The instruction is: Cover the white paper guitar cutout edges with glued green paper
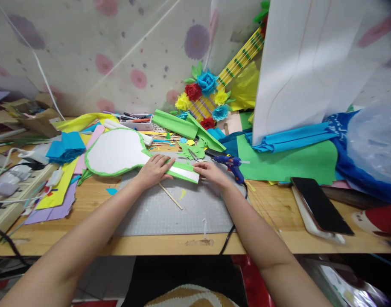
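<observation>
Draping the left hand (154,171) over the neck of the white cutout (117,151) left of frame centre, too covered to tell whether clamped, and pinching the neck's right end with the right hand (213,175). Open on the grey mat (182,222) down to the table (144,245) edge at lower centre, but crowded above by green scraps (192,150) and at right by the glue gun (229,161). Showing white writing on the blue bag (340,128) at far right, too small to read.

Mat (144,217) on tbl (266,213) before you; cutout (117,151) partly over it, under yr L hand (154,170). Glue gun (229,161) R of cutout, phone (322,207) farther R; pen box (139,125) behind.
</observation>
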Tool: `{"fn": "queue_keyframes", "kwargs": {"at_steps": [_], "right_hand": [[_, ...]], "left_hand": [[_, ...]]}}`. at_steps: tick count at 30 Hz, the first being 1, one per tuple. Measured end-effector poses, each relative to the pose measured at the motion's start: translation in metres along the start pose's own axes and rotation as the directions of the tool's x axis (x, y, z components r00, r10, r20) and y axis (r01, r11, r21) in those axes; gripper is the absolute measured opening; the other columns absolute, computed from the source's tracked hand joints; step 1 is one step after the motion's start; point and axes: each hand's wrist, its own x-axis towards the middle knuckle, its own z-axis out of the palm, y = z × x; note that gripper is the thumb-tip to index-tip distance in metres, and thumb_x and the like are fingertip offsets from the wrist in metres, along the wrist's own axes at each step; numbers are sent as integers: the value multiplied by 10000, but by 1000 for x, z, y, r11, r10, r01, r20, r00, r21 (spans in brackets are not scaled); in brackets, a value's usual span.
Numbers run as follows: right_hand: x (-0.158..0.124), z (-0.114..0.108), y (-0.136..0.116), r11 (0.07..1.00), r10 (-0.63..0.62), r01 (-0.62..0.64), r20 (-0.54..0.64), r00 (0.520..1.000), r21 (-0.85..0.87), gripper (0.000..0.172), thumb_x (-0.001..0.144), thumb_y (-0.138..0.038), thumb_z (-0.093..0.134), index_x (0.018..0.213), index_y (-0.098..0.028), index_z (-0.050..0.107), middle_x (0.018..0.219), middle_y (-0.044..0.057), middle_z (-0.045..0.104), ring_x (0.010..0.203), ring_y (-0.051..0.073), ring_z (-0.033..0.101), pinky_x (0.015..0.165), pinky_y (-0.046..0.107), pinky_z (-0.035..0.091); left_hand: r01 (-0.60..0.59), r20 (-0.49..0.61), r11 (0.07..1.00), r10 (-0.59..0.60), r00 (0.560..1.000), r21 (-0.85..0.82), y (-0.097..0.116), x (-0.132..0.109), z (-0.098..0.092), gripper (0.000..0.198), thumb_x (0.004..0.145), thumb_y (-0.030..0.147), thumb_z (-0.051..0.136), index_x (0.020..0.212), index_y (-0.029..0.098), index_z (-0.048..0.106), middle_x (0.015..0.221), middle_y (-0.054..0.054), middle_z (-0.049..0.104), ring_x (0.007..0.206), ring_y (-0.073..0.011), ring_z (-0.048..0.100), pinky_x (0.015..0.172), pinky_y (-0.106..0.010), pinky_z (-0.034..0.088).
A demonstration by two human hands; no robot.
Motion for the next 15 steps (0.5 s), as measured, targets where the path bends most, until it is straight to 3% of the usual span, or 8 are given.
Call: {"fn": "queue_keyframes", "kwargs": {"at_steps": [3, 7, 10, 13, 15], "right_hand": [[2, -6, 3, 999, -18, 18, 4, 1000, 38, 331, 574, -377, 724, 797, -146, 643, 667, -21, 587, 569, 81, 508, 548, 211, 396], [3, -13, 6, 998, -56, 55, 6, 998, 36, 349, 586, -407, 719, 820, -157, 653, 644, -33, 574, 530, 70, 479, 520, 204, 369], [4, -12, 7, 996, -64, 65, -9, 998, 68, 355, 596, -437, 713, 815, -166, 644, 678, -18, 593, 548, 84, 498, 528, 213, 380], [7, -8, 6, 987, -92, 103, -91, 992, 127, 383, 662, -539, 623, 784, -177, 601, 712, 16, 609, 594, 121, 539, 559, 245, 417], [7, -5, 5, 990, -120, 132, -207, 971, 48, 393, 719, -572, 537, 784, -186, 565, 700, 25, 602, 590, 133, 537, 556, 259, 417]], "left_hand": [[-11, 23, 1000, 11, 1000, 5, -3, 4, -11, 613, 842, 568, 424, 1311, 175, 469, 1242, -169, 536, 1156, -300, 471, 1010, -452, 341], [7, 73, 999, -9, 997, 38, -12, 10, -30, 860, 771, 662, 464, 1405, 104, 302, 1337, -200, 448, 1239, -328, 396, 1056, -467, 265], [24, 163, 995, -39, 986, 93, -19, 11, -44, 831, 780, 640, 480, 1388, 94, 328, 1235, -176, 533, 1185, -307, 454, 1051, -437, 262], [87, 238, 987, -118, 964, 136, -23, 10, -57, 732, 791, 610, 494, 1341, 133, 412, 1143, -151, 579, 1114, -296, 504, 971, -387, 345], [180, 233, 967, -219, 947, 177, -27, 9, -65, 712, 797, 611, 484, 1333, 147, 419, 1128, -151, 581, 1073, -295, 526, 915, -368, 381]]}}
